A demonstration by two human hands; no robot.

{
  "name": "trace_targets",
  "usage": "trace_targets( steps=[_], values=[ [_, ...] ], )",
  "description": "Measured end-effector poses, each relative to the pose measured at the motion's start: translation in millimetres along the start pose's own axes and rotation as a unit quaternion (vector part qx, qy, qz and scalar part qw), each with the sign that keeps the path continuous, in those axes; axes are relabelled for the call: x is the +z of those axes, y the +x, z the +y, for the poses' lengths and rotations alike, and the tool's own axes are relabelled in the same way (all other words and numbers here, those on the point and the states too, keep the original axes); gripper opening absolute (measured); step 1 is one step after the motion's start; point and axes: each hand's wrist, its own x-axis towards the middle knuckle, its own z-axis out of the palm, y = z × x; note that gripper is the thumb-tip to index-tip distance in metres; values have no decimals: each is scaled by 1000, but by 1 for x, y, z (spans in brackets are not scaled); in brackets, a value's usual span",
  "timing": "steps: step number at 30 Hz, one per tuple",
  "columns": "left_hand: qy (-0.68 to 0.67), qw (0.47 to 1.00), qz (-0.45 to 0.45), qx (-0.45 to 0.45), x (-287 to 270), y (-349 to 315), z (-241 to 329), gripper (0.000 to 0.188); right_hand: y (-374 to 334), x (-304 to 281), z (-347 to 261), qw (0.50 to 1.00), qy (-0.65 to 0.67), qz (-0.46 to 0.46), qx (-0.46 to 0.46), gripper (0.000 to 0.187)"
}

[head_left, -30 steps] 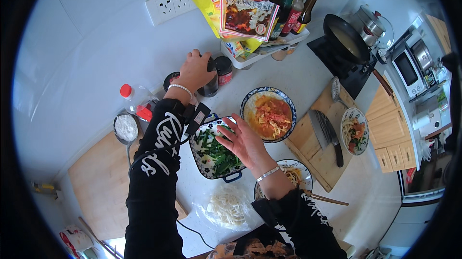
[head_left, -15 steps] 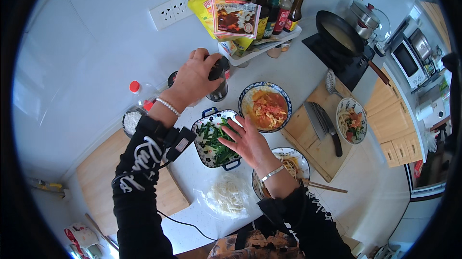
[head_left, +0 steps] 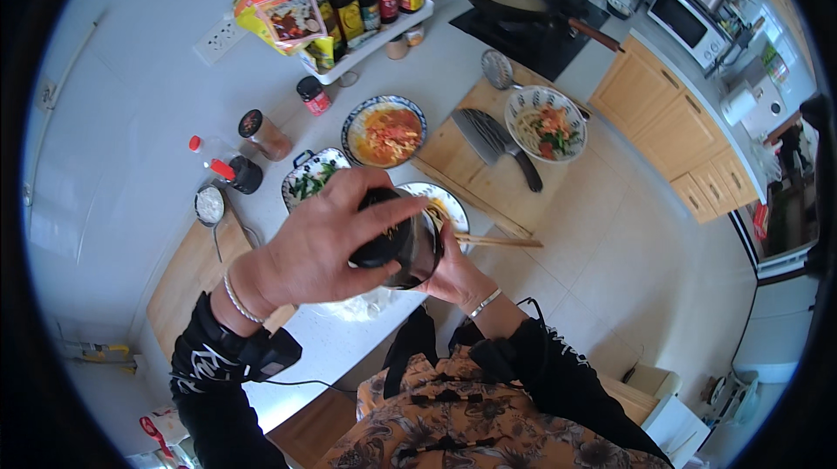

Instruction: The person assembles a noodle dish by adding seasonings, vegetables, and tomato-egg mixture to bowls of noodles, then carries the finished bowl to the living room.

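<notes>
Pale kitchen walls [head_left: 131, 112] stand behind a white desk [head_left: 318, 351]. At its left lies a wooden board [head_left: 196, 282], with a scoop of white powder [head_left: 209, 205] resting at its far end and a red-capped bottle [head_left: 209, 153] beyond. Rightward, my left hand [head_left: 318, 238] has its fingers curled round the black lid [head_left: 384, 249] of a dark jar [head_left: 421, 251]. I hold this jar tilted above the near part of the desk, in front of a plate of food [head_left: 446, 200]; my right hand [head_left: 460, 273] is clamped on its right side. I judge the step in hand to be handling the lid, which looks seated; turning it would call for a firm right grip while the left twists. Farther right are chopsticks [head_left: 501, 241], a knife [head_left: 493, 139] and a noodle bowl [head_left: 547, 125].
</notes>
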Motion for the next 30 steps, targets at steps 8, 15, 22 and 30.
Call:
trace_targets(
  steps=[8, 15, 22, 30],
  values=[
    [90, 996, 2, 10, 77, 16, 48, 55, -79, -25, 25, 993, 13, 85, -75, 68],
    [123, 989, 35, -67, 108, 15, 59, 53, -98, -45, 27, 987, 3, 116, -115, 72],
    [72, 964, 195, -164, 112, -9, 38, 53, -107, -69, 27, 983, -6, 127, -131, 73],
    [-7, 939, 231, -256, 131, -51, 12, 50, -119, -88, 29, 970, -20, 205, -131, 69]
  ],
)
